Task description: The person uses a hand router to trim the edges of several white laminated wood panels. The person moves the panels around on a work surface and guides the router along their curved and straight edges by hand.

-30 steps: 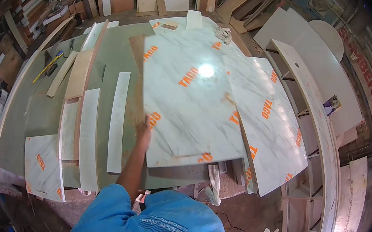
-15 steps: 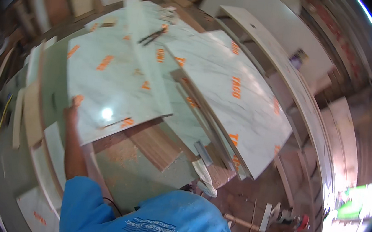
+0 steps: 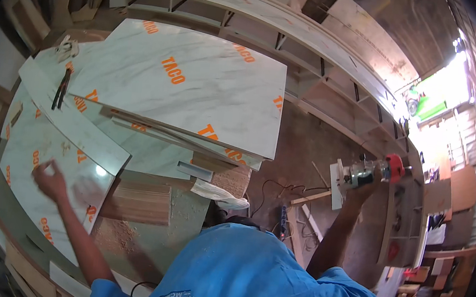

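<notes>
My right hand (image 3: pixel 367 185), raised at the right, grips a trim router (image 3: pixel 359 175) with a red end and a pale flat base plate. The router is held off the bench, above the floor. On the left, my left hand (image 3: pixel 51 181) is over a white marble-patterned panel (image 3: pixel 61 202) with orange print. Its fingers are half curled with a gap at the thumb, and I see nothing in them. A pale narrow strip (image 3: pixel 84 131) lies across that panel. Beyond it lies a larger marble-patterned panel (image 3: pixel 210 86), resting over other boards.
A black plier-like tool (image 3: pixel 61 90) lies on the strip. Near me are a wood-grain board (image 3: pixel 137 201), sawdust (image 3: pixel 116 237), a grey metallic block (image 3: pixel 194 171) and a white cloth (image 3: pixel 220 195). A cord (image 3: pixel 280 185) trails over the floor. A long open-framed cabinet (image 3: pixel 317 69) stands behind.
The view has swung to the right. My left hand has gone from the panel's edge to over its face. My right hand, with the router, now shows higher and more fully.
</notes>
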`<state>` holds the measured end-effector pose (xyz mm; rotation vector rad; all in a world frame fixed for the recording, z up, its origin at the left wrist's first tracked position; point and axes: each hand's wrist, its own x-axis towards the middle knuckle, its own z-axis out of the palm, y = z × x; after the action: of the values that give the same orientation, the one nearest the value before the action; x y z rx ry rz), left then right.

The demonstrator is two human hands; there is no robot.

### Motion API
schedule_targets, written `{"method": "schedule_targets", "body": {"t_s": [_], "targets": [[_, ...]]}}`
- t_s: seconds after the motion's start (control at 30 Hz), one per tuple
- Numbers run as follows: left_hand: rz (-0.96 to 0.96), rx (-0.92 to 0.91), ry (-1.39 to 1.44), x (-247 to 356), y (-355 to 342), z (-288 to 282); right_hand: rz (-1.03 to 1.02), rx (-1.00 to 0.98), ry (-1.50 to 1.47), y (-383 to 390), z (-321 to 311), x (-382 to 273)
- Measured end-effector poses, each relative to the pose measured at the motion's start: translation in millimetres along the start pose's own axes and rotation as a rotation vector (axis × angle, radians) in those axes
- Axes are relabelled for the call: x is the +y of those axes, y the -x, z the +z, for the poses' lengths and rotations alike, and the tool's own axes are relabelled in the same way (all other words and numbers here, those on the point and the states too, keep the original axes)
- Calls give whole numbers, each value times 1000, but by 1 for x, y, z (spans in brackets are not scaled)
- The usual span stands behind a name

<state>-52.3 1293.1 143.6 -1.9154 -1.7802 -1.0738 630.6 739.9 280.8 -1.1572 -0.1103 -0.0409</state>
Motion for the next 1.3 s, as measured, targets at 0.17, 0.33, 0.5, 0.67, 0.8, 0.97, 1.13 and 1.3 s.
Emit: {"method": "schedule_targets", "body": {"t_s": [0.17, 0.33, 0.5, 0.67, 0.8, 0.97, 1.13, 1.3], "targets": [[-464, -611, 627, 136, -34, 96, -23, 6, -54, 12, 7, 5], [-931, -685, 890, 208, -39, 163, -23, -36, 66, -12, -69, 19], [-1001, -485, 820, 230, -44, 188, -16, 44, 153, -20, -117, 19], [-938, -748, 948, 159, -105, 136, 50, 141, -54, -25, -119, 54], [-1028, -659, 935, 244, -11, 91, -7, 266, 73, -38, -136, 17], [-1004, -797, 949, 220, -14, 33, -7, 328, 18, -43, -125, 31], [-1009, -784, 901, 242, 15, 43, 19, 315, -66, -49, -127, 38], [-694, -948, 718, 243, -23, 61, 26, 231, 3, -45, -104, 34]]}}
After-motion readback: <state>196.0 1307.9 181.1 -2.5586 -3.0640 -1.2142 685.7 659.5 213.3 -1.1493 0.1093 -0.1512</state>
